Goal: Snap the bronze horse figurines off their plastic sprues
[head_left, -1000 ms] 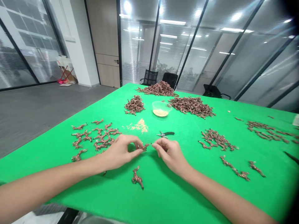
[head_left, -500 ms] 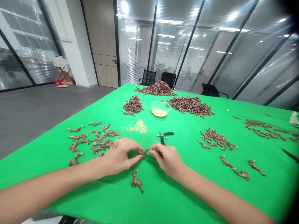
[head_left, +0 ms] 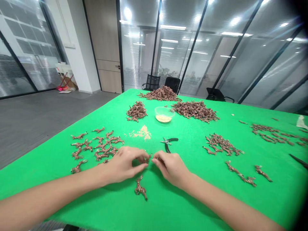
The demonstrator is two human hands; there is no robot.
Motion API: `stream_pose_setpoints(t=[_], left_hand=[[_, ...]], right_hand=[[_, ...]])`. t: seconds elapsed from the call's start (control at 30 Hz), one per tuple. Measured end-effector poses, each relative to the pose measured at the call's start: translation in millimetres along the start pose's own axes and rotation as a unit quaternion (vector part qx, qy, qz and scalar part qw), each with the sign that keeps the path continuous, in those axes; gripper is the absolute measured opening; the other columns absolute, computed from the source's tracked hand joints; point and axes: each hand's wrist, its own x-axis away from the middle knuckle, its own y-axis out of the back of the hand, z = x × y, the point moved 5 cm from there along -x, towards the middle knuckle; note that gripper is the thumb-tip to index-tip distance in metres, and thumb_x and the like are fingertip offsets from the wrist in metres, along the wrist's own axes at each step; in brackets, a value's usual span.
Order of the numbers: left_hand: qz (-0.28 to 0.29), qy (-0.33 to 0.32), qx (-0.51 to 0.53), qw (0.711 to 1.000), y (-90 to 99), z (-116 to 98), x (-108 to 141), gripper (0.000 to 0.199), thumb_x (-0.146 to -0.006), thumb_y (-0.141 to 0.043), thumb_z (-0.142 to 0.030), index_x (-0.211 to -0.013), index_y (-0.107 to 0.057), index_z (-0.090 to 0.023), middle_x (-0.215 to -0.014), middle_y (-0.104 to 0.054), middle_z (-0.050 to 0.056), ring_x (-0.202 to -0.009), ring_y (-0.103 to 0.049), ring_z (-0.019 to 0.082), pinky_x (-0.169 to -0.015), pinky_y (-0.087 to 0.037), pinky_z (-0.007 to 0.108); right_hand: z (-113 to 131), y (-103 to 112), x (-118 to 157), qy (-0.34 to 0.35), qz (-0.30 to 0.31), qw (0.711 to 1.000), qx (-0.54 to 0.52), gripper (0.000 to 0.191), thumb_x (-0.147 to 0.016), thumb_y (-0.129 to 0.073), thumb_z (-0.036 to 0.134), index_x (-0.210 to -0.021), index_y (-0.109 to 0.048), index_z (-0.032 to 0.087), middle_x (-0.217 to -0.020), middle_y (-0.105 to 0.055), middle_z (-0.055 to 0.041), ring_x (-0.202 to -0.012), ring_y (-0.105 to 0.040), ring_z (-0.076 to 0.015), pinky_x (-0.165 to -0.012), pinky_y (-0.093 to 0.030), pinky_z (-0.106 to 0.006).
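Figurine (head_left: pixel 146 159) pinched in left grip (head_left: pixel 125 163); right grip (head_left: pixel 172 167) closed just beside, contents unclear.

A figurine (head_left: pixel 146 159) in the left hand (head_left: pixel 127 162) sits just left of the right hand (head_left: pixel 172 166), over a table (head_left: pixel 183 211). A second figurine (head_left: pixel 140 189) lies on the left hand's near side, scattered figurines (head_left: pixel 103 150) to that hand's left. Pliers (head_left: pixel 166 141) lie just beyond the right hand; loose grains (head_left: pixel 143 132), then a bowl (head_left: pixel 164 112), lie farther off, heaps on the bowl's left (head_left: pixel 136 111) and right (head_left: pixel 196 111).
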Motion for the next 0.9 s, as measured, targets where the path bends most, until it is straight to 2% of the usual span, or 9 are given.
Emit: stream_pose_setpoints(t=[0.17,0.43,0.63,0.8,0.9], left_hand=[[0.014,-0.011,0.003,1.0,-3.2,5,1,0.015,-0.086,-0.076,-0.029,-0.099,-0.072,-0.022,-0.084,-0.075,-0.002,-0.076,-0.068,0.014,-0.069,-0.046,0.024],[0.026,0.004,0.026,0.999,1.9,-1,-3,0.008,-0.083,-0.076,-0.025,-0.089,-0.074,-0.021,-0.084,-0.075,-0.002,-0.077,-0.067,0.013,-0.072,-0.046,0.024],[0.002,0.048,-0.03,0.998,4.2,-2,0,0.005,-0.084,-0.068,-0.021,-0.088,-0.071,-0.019,-0.073,-0.068,-0.002,-0.064,-0.06,0.011,-0.064,-0.042,0.024],[-0.019,0.001,-0.069,0.997,6.7,-10,0,0.009,-0.088,-0.063,-0.024,-0.091,-0.07,-0.019,-0.08,-0.07,0.001,-0.073,-0.063,0.015,-0.069,-0.045,0.027],[-0.028,-0.018,-0.055,0.998,9.3,-15,-1,0.01,-0.09,-0.062,-0.025,-0.094,-0.07,-0.02,-0.096,-0.073,0.004,-0.087,-0.068,0.017,-0.078,-0.05,0.029]], right_hand=[[0,0,1,-0.002,-0.009,1.0,-0.019,0.019,-0.103,-0.05,0.029,-0.092,-0.061,0.018,-0.067,-0.067,0.0002,-0.055,-0.059,-0.0136,-0.056,-0.035,-0.025],[-5,-1,0,-0.022,-0.023,0.998,-0.06,0.019,-0.1,-0.057,0.03,-0.088,-0.064,0.018,-0.062,-0.063,0.0018,-0.05,-0.052,-0.0115,-0.053,-0.033,-0.023],[-11,6,-1,-0.049,-0.079,0.991,-0.092,0.021,-0.101,-0.051,0.027,-0.092,-0.066,0.016,-0.062,-0.062,0.0009,-0.049,-0.049,-0.0112,-0.054,-0.035,-0.024],[-12,5,-1,-0.083,-0.045,0.985,-0.145,0.03,-0.1,-0.054,0.041,-0.082,-0.062,0.018,-0.058,-0.059,0.0008,-0.049,-0.047,-0.0116,-0.051,-0.035,-0.025],[-11,3,-1,-0.098,-0.021,0.979,-0.177,0.035,-0.098,-0.057,0.048,-0.08,-0.061,0.018,-0.059,-0.059,0.0002,-0.049,-0.046,-0.0112,-0.05,-0.033,-0.025]])
